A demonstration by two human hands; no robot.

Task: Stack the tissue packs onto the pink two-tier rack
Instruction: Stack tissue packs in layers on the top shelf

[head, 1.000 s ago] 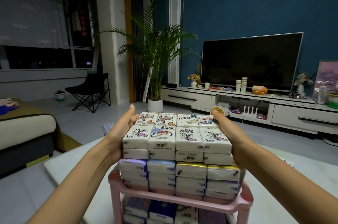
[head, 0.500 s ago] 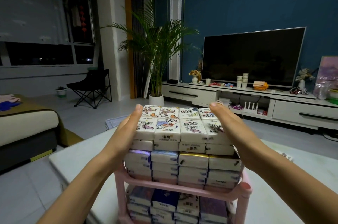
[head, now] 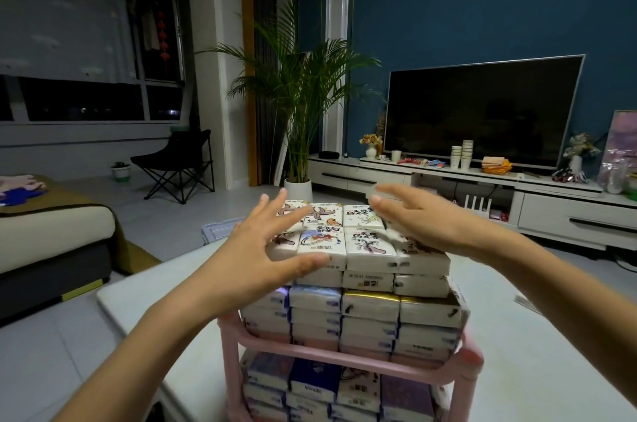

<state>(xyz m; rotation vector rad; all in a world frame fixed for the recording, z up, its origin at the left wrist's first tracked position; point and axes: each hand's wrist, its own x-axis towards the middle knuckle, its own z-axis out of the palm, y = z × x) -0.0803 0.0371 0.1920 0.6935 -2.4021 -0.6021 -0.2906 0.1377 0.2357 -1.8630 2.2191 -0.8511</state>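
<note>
The pink two-tier rack (head: 331, 354) stands on a white table (head: 537, 352) right in front of me. Its upper tier carries several layers of tissue packs (head: 368, 242), white printed ones on top, gold and silver ones below. More packs (head: 312, 382) fill the lower tier. My left hand (head: 258, 249) hovers with fingers spread over the stack's left top corner, the thumb against the front of a top pack. My right hand (head: 413, 214) is spread flat above the right top packs, blurred at the fingertips. Neither hand holds anything.
A sofa (head: 51, 232) is at the left, with a folding chair (head: 179, 163) and a potted palm (head: 298, 118) beyond. A TV (head: 482, 108) on a long white cabinet (head: 517, 194) with cups and clutter lines the blue back wall. A grey crate (head: 220, 228) lies on the floor behind the table.
Both hands have left the sides of the stack, risen and spread open over its top. The view has tilted down, showing more of the lower tier.
</note>
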